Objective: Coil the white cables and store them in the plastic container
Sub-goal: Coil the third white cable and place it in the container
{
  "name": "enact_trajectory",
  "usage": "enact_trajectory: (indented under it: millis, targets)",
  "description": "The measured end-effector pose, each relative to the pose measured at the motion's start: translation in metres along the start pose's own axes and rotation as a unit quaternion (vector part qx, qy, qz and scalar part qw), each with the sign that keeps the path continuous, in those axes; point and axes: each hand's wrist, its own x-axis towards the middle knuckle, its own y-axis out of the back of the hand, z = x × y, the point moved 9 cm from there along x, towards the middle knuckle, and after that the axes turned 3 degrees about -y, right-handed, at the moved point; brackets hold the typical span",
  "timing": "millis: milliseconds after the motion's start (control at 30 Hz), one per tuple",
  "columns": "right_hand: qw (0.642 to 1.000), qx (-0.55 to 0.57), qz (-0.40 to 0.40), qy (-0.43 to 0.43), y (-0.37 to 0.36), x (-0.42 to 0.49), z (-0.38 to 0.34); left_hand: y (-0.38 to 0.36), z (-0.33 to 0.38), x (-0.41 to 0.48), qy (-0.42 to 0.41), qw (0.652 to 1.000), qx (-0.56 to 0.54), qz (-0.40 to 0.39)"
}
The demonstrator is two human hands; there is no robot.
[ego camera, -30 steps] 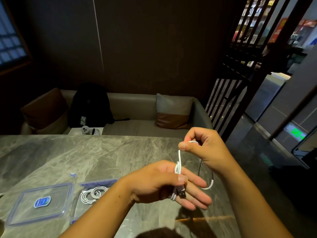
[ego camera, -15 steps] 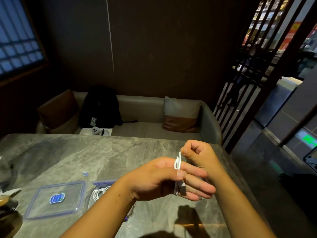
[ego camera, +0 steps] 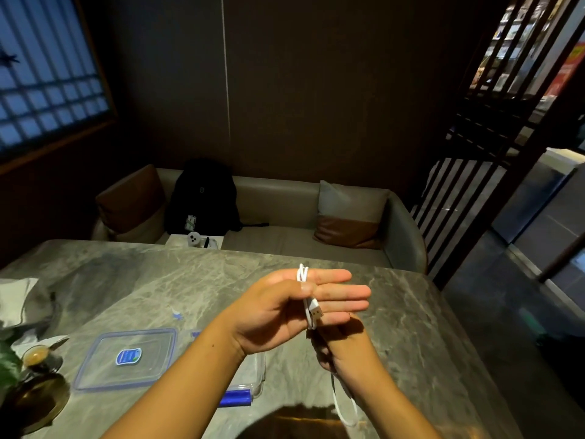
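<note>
A white cable (ego camera: 304,277) is wound in loops round the straight fingers of my left hand (ego camera: 285,308), whose thumb presses the loops against them; its USB plug (ego camera: 315,312) sticks out below. My right hand (ego camera: 343,346) is just beneath, fingers curled round the cable's free length, which hangs down in a loop (ego camera: 345,407) beside my right forearm. The clear plastic container (ego camera: 258,372) sits on the table behind my left forearm, mostly hidden. Its lid (ego camera: 126,359) with a blue label lies to its left.
The grey marble table (ego camera: 158,289) ends at a sofa (ego camera: 285,217) holding a black backpack (ego camera: 204,198). A small cup (ego camera: 36,358) on a brass tray (ego camera: 38,400) stands at the left edge near crumpled paper (ego camera: 19,299). The floor drops away at right.
My right hand came down from above my left hand to below it, carrying the cable round the left fingers. The plug now shows below the thumb. The view swung left.
</note>
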Motion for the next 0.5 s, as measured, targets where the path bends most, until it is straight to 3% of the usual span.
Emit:
enact_trajectory:
  millis: [300, 500]
  targets:
    - [0.998, -0.028, -0.041, 0.048, -0.028, -0.034, -0.011, 0.033, -0.002, -0.004, -0.016, 0.996, 0.044, 0.078]
    - [0.993, -0.053, -0.101, 0.032, -0.031, -0.058, -0.019, 0.05, -0.006, -0.008, -0.03, 0.991, 0.031, 0.126]
